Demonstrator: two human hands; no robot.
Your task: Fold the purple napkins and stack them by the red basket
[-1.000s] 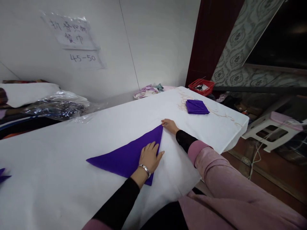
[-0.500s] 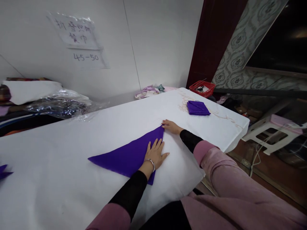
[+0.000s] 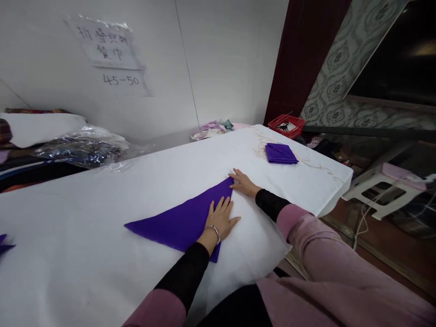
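A purple cloth napkin (image 3: 177, 220), folded into a triangle, lies flat on the white-covered table (image 3: 102, 204). My left hand (image 3: 222, 219) rests flat on the napkin near its right edge, fingers spread, a bracelet on the wrist. At the napkin's far right tip my right hand (image 3: 242, 182) lies flat with fingers stretched out, touching the corner. Neither hand grips anything.
A folded purple napkin (image 3: 279, 153) lies further right on the table. A red basket (image 3: 286, 125) stands beyond the far corner. Bunched cloth (image 3: 211, 130) lies at the wall. Plastic-wrapped bundles (image 3: 81, 147) are piled at left. A purple scrap (image 3: 4, 244) shows at the left edge. A white stool (image 3: 384, 186) stands at right.
My left hand has slid a little right along the napkin toward its edge. My right hand at the tip has flattened from a pinch to stretched fingers.
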